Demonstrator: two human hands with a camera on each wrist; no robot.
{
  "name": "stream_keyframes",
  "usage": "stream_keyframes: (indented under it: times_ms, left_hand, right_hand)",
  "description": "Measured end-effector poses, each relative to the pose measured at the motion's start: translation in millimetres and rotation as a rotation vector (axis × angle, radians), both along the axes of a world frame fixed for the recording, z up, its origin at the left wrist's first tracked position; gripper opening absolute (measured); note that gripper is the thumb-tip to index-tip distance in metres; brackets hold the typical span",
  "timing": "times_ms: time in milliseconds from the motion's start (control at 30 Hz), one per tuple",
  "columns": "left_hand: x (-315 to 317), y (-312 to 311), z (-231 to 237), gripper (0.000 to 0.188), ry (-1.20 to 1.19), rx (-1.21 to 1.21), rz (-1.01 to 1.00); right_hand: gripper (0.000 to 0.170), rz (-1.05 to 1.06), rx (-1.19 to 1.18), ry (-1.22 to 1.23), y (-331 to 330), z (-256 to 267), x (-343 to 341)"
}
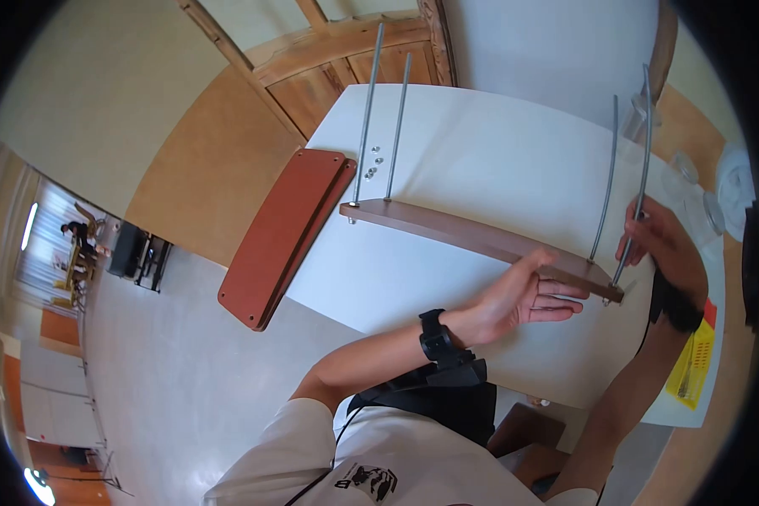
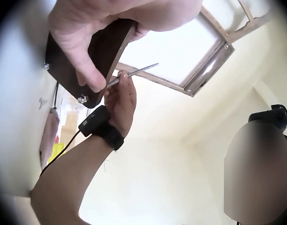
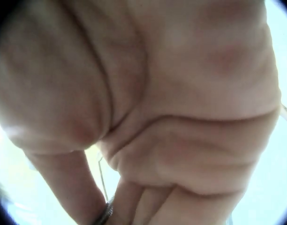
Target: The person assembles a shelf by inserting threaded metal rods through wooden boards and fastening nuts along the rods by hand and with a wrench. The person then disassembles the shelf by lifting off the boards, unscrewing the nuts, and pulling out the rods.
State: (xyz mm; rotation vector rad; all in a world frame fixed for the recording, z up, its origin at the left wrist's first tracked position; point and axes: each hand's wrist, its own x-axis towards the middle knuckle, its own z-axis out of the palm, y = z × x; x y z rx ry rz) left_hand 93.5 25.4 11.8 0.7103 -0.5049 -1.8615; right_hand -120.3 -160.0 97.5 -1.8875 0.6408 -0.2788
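A long brown board (image 1: 455,229) carries upright threaded rods at its corners, two at the left end and two at the right. My left hand (image 1: 502,308) holds the board near its right end, thumb over the upper edge and fingers below. From underneath, the left wrist view shows fingers against the dark board (image 2: 64,61), with a nut (image 2: 82,99) at its corner. My right hand (image 1: 670,244) pinches the front right threaded rod (image 1: 645,143) a little above the board. In the right wrist view the palm hides most of it, leaving a short piece of rod (image 3: 106,213).
Two stacked reddish-brown boards (image 1: 282,240) overhang the left edge of the white table (image 1: 497,143). Several small nuts (image 1: 375,160) lie behind the left rods. Clear plastic containers (image 1: 685,169) and a yellow item (image 1: 691,367) are on the right side.
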Motion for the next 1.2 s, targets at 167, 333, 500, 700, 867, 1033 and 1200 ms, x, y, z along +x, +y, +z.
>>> stream_keyframes:
  times_ms: [167, 333, 500, 700, 867, 1033, 1200]
  left_hand:
    - [-14, 6, -14, 0.04, 0.15, 0.065, 0.11]
    - [-26, 2, -32, 0.04, 0.229, 0.067, 0.097]
    - [-34, -1, -44, 0.038, 0.209, 0.156, 0.084]
    - [-40, -10, -54, 0.046, 0.259, 0.187, 0.067]
    - [-35, -2, -51, 0.054, 0.411, 0.26, -0.003]
    - [12, 38, -28, 0.05, 0.175, 0.023, -0.224]
    - [112, 103, 12, 0.019, -0.378, -0.296, -0.079]
  right_hand:
    - [0.02, -0.163, -0.096, 0.04, 29, -7, -6]
    - [0.022, -0.445, -0.247, 0.009, 67, -25, -13]
    - [0.021, -0.67, -0.53, 0.025, 106, -46, -13]
    - [0.021, -0.822, -0.648, 0.185, 143, -40, 7]
    - [0.019, -0.832, -0.615, 0.04, 123, -73, -6]
    - [0.018, -0.838, -0.584, 0.044, 121, -79, -11]
    - [0.017, -0.845, -0.585, 0.029, 125, -81, -6]
